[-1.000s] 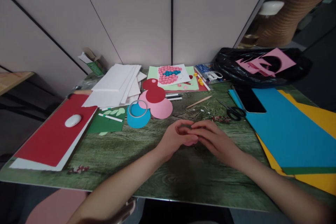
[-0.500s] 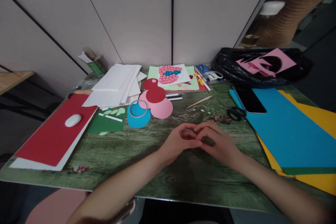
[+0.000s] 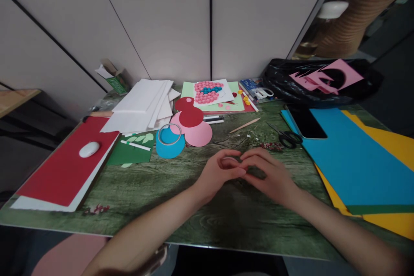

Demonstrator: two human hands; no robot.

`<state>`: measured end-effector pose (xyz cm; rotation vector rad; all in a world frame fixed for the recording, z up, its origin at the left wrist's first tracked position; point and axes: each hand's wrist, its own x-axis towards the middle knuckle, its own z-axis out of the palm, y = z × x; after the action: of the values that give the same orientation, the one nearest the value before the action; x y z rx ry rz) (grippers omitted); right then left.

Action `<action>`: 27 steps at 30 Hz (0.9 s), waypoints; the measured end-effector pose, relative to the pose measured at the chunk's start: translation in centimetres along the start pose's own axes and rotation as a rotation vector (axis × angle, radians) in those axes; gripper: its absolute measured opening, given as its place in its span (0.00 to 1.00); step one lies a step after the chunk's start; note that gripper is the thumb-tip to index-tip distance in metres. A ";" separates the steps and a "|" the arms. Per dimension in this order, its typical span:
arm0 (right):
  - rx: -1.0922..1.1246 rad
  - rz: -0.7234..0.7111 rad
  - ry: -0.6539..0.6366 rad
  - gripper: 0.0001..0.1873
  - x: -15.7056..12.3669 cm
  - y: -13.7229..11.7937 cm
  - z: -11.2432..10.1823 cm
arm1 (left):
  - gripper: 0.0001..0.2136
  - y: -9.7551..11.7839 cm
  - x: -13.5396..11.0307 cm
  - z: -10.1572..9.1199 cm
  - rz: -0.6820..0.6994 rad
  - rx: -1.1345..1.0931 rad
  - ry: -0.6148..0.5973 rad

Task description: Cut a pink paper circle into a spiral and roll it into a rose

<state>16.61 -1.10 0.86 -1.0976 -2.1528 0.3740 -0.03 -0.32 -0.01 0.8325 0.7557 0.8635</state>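
Note:
My left hand [image 3: 217, 172] and my right hand [image 3: 268, 174] meet fingertip to fingertip low over the middle of the green wood-grain mat [image 3: 155, 189]. Both are curled in a pinch around something small and pale that I cannot make out. Just beyond them lie pink and red paper circles [image 3: 193, 127], a blue circle with a tape ring [image 3: 169, 137] on it, a wooden stick [image 3: 245, 125] and black scissors [image 3: 287, 138].
A red sheet with a white oval object [image 3: 89, 149] lies at the left, a stack of white sheets [image 3: 144, 105] behind it. Blue and yellow paper [image 3: 355, 159] and a phone [image 3: 305, 123] fill the right. A black bag [image 3: 320, 84] with pink scraps sits at the back right.
A second ago the right hand lay flatter over the left; both hands have since curled into a pinch at the fingertips and shifted slightly away from me.

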 end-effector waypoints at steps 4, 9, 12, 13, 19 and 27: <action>-0.002 -0.006 -0.012 0.06 0.0 0.1 -0.1 | 0.22 0.2 0.1 -0.1 0.005 0.006 0.021; 0.031 -0.049 -0.099 0.12 -0.1 0.4 0.0 | 0.22 0.7 0.0 -0.2 0.043 0.130 -0.007; 0.039 -0.068 -0.118 0.12 -0.2 0.6 0.2 | 0.21 0.9 0.1 -0.5 0.052 0.242 -0.066; 0.035 -0.069 -0.119 0.11 -0.1 0.6 0.2 | 0.21 0.9 0.1 -0.5 0.050 0.260 -0.080; 0.032 -0.072 -0.071 0.05 0.0 0.6 0.1 | 0.21 0.7 0.0 -0.3 0.032 0.206 -0.084; 0.060 -0.017 -0.042 0.05 -0.3 0.3 0.3 | 0.23 -0.4 -0.4 0.4 0.009 0.056 -0.071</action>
<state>16.76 -1.13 0.36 -1.0460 -2.1714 0.4548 0.29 -0.93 -0.11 0.9123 0.7164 0.8197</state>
